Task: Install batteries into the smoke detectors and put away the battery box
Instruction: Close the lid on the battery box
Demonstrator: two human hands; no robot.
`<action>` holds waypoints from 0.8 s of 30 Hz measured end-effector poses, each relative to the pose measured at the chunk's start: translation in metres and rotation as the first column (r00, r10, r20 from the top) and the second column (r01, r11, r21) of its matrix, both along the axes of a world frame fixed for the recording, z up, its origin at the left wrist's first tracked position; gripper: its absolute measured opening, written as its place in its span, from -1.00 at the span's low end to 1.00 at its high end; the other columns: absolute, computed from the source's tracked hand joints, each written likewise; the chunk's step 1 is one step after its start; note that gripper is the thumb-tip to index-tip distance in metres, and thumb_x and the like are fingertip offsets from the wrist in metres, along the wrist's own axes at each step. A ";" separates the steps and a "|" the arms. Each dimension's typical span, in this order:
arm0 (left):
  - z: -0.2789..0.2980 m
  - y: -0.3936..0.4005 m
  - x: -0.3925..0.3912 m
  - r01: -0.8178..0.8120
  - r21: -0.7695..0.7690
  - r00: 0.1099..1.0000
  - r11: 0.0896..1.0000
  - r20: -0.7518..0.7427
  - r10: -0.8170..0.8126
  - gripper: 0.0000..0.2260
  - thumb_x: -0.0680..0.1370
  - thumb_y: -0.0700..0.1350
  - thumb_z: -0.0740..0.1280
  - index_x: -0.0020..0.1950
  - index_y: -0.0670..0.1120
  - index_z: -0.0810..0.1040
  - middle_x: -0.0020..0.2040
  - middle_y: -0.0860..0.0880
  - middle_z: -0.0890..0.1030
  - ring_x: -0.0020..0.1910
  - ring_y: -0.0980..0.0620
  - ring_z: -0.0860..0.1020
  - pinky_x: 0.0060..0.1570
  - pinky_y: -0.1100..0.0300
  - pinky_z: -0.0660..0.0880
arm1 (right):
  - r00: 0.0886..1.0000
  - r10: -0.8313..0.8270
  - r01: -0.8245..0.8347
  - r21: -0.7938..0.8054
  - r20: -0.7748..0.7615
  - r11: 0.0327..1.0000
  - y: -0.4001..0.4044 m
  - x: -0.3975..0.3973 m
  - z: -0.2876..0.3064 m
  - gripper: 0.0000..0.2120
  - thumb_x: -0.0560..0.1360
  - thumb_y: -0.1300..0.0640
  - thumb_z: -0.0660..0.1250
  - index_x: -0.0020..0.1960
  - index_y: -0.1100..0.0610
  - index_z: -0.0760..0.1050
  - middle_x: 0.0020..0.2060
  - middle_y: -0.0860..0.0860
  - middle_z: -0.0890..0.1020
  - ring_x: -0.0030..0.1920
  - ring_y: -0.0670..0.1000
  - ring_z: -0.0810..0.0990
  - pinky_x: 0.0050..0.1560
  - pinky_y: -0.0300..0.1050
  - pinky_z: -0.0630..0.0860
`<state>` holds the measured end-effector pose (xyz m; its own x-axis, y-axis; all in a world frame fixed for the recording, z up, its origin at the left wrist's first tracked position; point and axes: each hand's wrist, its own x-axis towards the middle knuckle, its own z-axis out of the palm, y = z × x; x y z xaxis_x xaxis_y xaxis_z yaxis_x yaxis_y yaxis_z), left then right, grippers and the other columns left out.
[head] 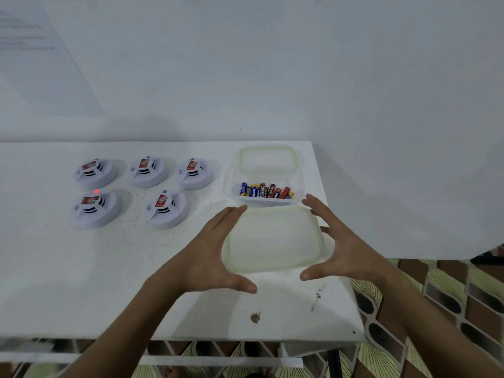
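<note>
While both my hands, left hand (210,255) and right hand (338,246), flank the lid (272,238) with fingers spread, gripping nothing, the battery box (267,186) sits open near the table's far right corner. Risk: a careless sweep topples batteries (266,190).

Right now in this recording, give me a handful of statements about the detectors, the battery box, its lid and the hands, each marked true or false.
1. Five smoke detectors sit on the table. True.
2. The lid is closed on the battery box. False: the lid lies on the table in front of the box, which stands open.
3. Batteries lie in the box. True.
4. The left hand holds a battery. False: its fingers are spread beside the lid and hold nothing.
5. The right hand is open at the right side of the lid. True.
6. The box stands left of the detectors. False: it stands to their right.
</note>
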<state>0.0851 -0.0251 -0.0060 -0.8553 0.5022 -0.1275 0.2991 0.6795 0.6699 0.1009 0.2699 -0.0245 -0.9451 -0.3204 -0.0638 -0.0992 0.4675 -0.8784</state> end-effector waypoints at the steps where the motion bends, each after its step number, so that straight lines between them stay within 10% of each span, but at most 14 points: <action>1: 0.000 0.003 -0.005 0.015 -0.029 1.000 0.999 0.003 -0.015 0.15 0.14 0.41 0.51 0.51 0.30 -0.15 0.55 0.28 -0.10 0.52 0.28 -0.12 0.49 0.13 0.02 | 0.999 0.037 -0.037 0.023 -0.003 0.999 -0.002 -0.006 0.003 0.25 0.10 -0.04 0.72 0.53 -0.35 -0.03 0.46 -0.41 0.17 0.45 -0.33 0.20 0.44 -0.16 0.27; 7: 0.003 0.013 -0.019 0.003 -0.152 1.000 0.988 -0.024 -0.007 0.14 0.22 0.32 0.52 0.58 0.04 -0.09 0.56 0.20 -0.05 0.51 0.22 0.00 0.41 0.29 0.05 | 0.995 0.071 -0.074 0.044 0.073 0.996 -0.009 -0.021 0.003 0.20 0.14 0.01 0.71 0.54 -0.28 0.01 0.40 -0.27 0.28 0.40 -0.21 0.31 0.45 -0.02 0.35; 14: 0.000 0.014 -0.030 0.035 -0.158 0.999 0.987 -0.027 -0.040 0.13 0.14 0.30 0.56 0.54 0.05 0.04 0.49 0.21 0.07 0.43 0.19 0.15 0.41 0.21 0.22 | 0.998 0.042 -0.040 -0.036 0.051 0.999 -0.011 -0.021 -0.007 0.30 0.15 0.19 0.70 0.50 -0.38 -0.13 0.29 -0.20 0.36 0.24 -0.23 0.44 -0.02 -0.23 0.60; 24: -0.007 0.018 -0.037 0.075 -0.046 0.997 0.996 -0.017 -0.076 0.11 0.15 0.19 0.60 0.49 0.30 -0.05 0.37 0.25 0.19 0.34 0.12 0.25 0.37 -0.01 0.32 | 0.991 0.111 -0.112 0.008 0.077 0.994 -0.010 -0.024 -0.003 0.33 0.07 -0.01 0.69 0.52 -0.34 -0.16 0.33 -0.18 0.30 0.36 -0.16 0.35 0.41 -0.09 0.38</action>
<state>0.0478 -0.0071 -0.0130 -0.8176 0.5595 -0.1361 0.3629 0.6841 0.6327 0.0774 0.2601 -0.0273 -0.8957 -0.4222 -0.1395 -0.0838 0.4684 -0.8795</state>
